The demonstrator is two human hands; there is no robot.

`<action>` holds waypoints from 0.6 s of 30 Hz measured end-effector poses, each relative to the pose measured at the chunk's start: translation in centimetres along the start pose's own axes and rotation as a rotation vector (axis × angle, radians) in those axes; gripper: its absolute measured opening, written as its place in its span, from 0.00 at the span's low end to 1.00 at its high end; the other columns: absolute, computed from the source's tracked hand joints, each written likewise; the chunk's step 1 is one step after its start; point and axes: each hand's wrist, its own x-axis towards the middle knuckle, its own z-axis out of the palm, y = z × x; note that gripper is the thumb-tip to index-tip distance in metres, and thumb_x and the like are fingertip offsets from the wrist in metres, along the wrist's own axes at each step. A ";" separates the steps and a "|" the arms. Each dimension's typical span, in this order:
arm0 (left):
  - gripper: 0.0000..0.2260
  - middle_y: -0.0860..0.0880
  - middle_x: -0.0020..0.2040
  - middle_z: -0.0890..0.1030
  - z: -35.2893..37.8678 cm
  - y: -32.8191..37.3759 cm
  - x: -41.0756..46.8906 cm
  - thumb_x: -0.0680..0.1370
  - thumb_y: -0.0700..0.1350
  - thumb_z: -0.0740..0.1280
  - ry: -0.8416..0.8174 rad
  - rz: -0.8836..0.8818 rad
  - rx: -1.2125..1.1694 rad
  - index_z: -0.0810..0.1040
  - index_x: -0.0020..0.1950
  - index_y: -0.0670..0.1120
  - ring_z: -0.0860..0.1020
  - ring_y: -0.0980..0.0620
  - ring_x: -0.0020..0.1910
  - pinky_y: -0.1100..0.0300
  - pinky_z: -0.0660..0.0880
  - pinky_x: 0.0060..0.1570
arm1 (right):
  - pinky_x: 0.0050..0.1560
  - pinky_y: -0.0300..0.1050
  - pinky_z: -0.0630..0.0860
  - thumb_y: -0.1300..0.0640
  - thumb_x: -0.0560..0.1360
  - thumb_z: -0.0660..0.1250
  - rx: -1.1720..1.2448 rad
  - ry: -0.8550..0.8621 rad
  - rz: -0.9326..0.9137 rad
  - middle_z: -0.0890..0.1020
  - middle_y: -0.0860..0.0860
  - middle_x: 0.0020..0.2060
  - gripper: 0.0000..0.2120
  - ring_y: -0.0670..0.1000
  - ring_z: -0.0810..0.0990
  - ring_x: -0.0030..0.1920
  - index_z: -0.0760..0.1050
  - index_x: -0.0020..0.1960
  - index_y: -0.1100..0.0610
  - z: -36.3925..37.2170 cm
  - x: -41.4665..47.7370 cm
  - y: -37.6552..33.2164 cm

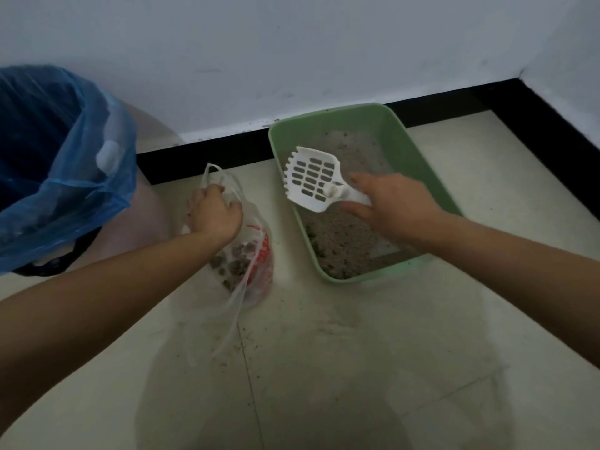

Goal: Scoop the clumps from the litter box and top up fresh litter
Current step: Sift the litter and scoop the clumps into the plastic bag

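While left hand (pixel 216 212) grips the plastic bag (pixel 256 264) by its handles beside the litter box (pixel 422 157) and right hand (pixel 396 209) holds the empty scoop (pixel 313 178) above it, best to dig under clumps, sift slowly, and keep the bag close.

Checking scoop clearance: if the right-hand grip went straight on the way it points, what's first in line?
The right-hand grip holds the scoop; its toothed edge would likely meet the left wall of the litter box first. Depth is unclear: it may clear the rim.
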 end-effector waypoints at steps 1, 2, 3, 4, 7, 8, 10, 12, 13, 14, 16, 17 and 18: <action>0.22 0.40 0.69 0.70 0.7 1.0 -0.1 0.78 0.51 0.61 -0.031 0.012 -0.071 0.69 0.71 0.44 0.69 0.39 0.67 0.47 0.66 0.68 | 0.36 0.44 0.74 0.35 0.79 0.57 -0.045 -0.025 0.020 0.81 0.49 0.42 0.22 0.51 0.78 0.38 0.74 0.62 0.49 -0.5 -0.3 1.3; 0.22 0.40 0.67 0.72 1.5 2.1 -0.3 0.79 0.52 0.60 -0.067 0.015 -0.135 0.69 0.71 0.43 0.71 0.40 0.65 0.48 0.68 0.66 | 0.35 0.43 0.72 0.34 0.79 0.57 -0.092 -0.052 0.036 0.80 0.49 0.40 0.22 0.50 0.78 0.36 0.75 0.60 0.49 -1.0 -0.6 2.5; 0.23 0.40 0.66 0.74 2.2 3.2 -0.6 0.80 0.53 0.58 -0.100 0.019 -0.180 0.69 0.71 0.42 0.73 0.40 0.64 0.50 0.69 0.65 | 0.33 0.43 0.70 0.35 0.79 0.56 -0.119 -0.074 0.052 0.79 0.48 0.38 0.21 0.49 0.77 0.35 0.75 0.58 0.49 -1.4 -0.9 3.6; 0.24 0.40 0.66 0.74 2.9 4.3 -1.0 0.81 0.55 0.56 -0.130 0.028 -0.205 0.69 0.71 0.41 0.73 0.40 0.64 0.51 0.70 0.64 | 0.32 0.43 0.70 0.35 0.80 0.55 -0.122 -0.084 0.077 0.78 0.48 0.37 0.20 0.48 0.76 0.34 0.74 0.57 0.50 -1.6 -1.3 4.6; 0.28 0.39 0.70 0.70 5.1 7.8 -2.5 0.83 0.59 0.51 -0.206 0.043 -0.199 0.65 0.73 0.39 0.70 0.40 0.67 0.51 0.68 0.65 | 0.33 0.44 0.71 0.39 0.82 0.53 -0.134 -0.136 0.206 0.74 0.48 0.35 0.17 0.48 0.74 0.33 0.67 0.53 0.52 -1.9 -2.1 7.2; 0.29 0.39 0.72 0.66 5.8 8.7 -3.0 0.83 0.59 0.51 -0.219 0.013 -0.184 0.63 0.74 0.39 0.68 0.39 0.69 0.50 0.66 0.67 | 0.33 0.44 0.71 0.41 0.83 0.53 -0.186 -0.180 0.255 0.74 0.49 0.35 0.16 0.48 0.74 0.34 0.68 0.52 0.53 -2.1 -2.3 7.9; 0.29 0.39 0.75 0.60 6.9 10.1 -3.6 0.83 0.58 0.52 -0.192 -0.067 -0.151 0.57 0.76 0.39 0.65 0.37 0.71 0.46 0.63 0.69 | 0.33 0.44 0.72 0.46 0.83 0.57 -0.350 -0.274 0.335 0.76 0.50 0.36 0.13 0.49 0.76 0.35 0.72 0.52 0.54 -2.8 -2.6 9.0; 0.28 0.38 0.74 0.59 7.6 10.9 -4.0 0.82 0.55 0.54 -0.130 -0.103 -0.115 0.57 0.75 0.39 0.64 0.36 0.71 0.43 0.62 0.69 | 0.32 0.43 0.71 0.44 0.81 0.60 -0.487 -0.305 0.379 0.77 0.50 0.35 0.15 0.49 0.76 0.34 0.75 0.48 0.55 -3.8 -3.1 9.5; 0.26 0.37 0.73 0.60 7.9 11.1 -4.1 0.82 0.54 0.55 -0.099 -0.097 -0.104 0.58 0.74 0.38 0.65 0.36 0.70 0.44 0.64 0.68 | 0.32 0.43 0.70 0.40 0.80 0.60 -0.526 -0.300 0.384 0.77 0.50 0.34 0.19 0.48 0.76 0.33 0.75 0.45 0.55 -4.3 -3.2 9.6; 0.25 0.37 0.72 0.61 8.1 11.1 -4.1 0.83 0.52 0.56 -0.068 -0.088 -0.098 0.59 0.73 0.37 0.65 0.36 0.69 0.45 0.64 0.66 | 0.32 0.42 0.70 0.35 0.79 0.57 -0.554 -0.299 0.385 0.77 0.49 0.34 0.23 0.48 0.76 0.33 0.73 0.42 0.55 -4.6 -3.3 9.6; 0.22 0.37 0.70 0.63 8.4 11.1 -4.1 0.82 0.49 0.57 -0.012 -0.068 -0.090 0.61 0.71 0.36 0.66 0.36 0.68 0.45 0.66 0.63 | 0.33 0.40 0.68 0.34 0.79 0.53 -0.579 -0.296 0.392 0.76 0.49 0.33 0.26 0.48 0.75 0.32 0.67 0.37 0.55 -4.7 -3.5 9.5; 0.21 0.37 0.69 0.64 8.5 11.1 -4.1 0.82 0.48 0.58 0.012 -0.059 -0.082 0.62 0.70 0.36 0.66 0.36 0.67 0.45 0.66 0.62 | 0.32 0.40 0.68 0.38 0.81 0.54 -0.606 -0.289 0.382 0.75 0.48 0.32 0.24 0.47 0.73 0.31 0.64 0.36 0.55 -4.4 -3.5 9.4; 0.20 0.36 0.69 0.64 8.7 11.1 -4.0 0.82 0.47 0.57 0.030 -0.051 -0.072 0.62 0.70 0.36 0.66 0.36 0.67 0.45 0.66 0.61 | 0.31 0.40 0.66 0.42 0.82 0.56 -0.653 -0.265 0.361 0.73 0.48 0.31 0.22 0.46 0.71 0.29 0.63 0.35 0.55 -3.9 -3.5 9.4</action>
